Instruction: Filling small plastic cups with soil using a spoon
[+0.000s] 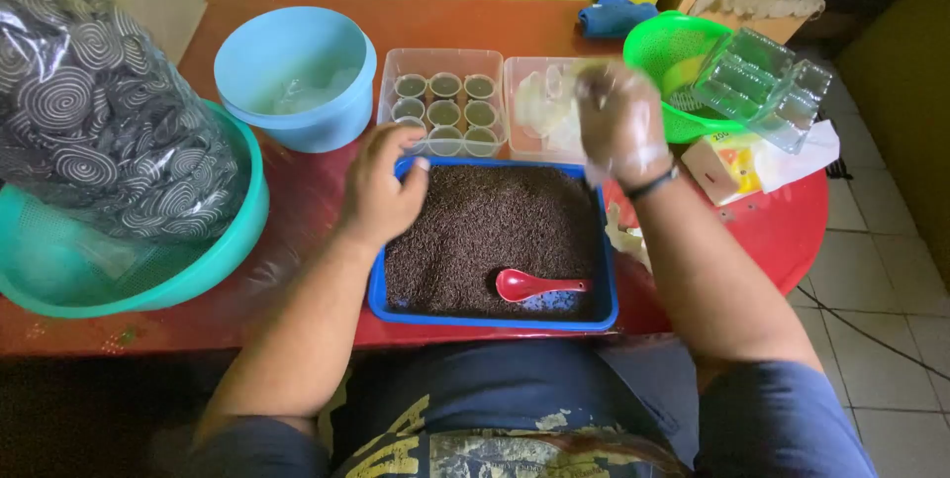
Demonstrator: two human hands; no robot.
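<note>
Fingers [411,163] of left hand [381,186] curled loosely together, tips resting on far rim of blue tray [490,321], thumb up by the clear box behind; nothing seen clamped in them. Right hand [618,122] raised above far right corner of tray, wrapped in thin clear plastic glove, blurred; fingers bunched upward, whether pinching anything cannot tell. Dark band [651,184] around right wrist.

Blue tray straight ahead on red desk [297,201], near its front edge, filled with dark brown granules [485,226]. Red plastic spoon [539,285] lying in granules near front right corner, bowl to left, handle to right.

Just behind tray, clear box [440,102] holding nine small round cups in three rows, greenish contents. Beside it on right, second clear box [539,107], partly hidden by gloved hand, pale contents unclear. Light blue bowl [295,72] left of the cup box. Teal basin [213,250] at far left, carrying bulky clear bag [99,112] of black-and-white spiral-patterned pieces. Green basket [678,57] at far right rear, clear moulded plastic tray [762,82] leaning over it. Small yellow-and-white carton [727,163] near right edge of desk. Blue cloth [614,15] at back by yellow wall.
</note>
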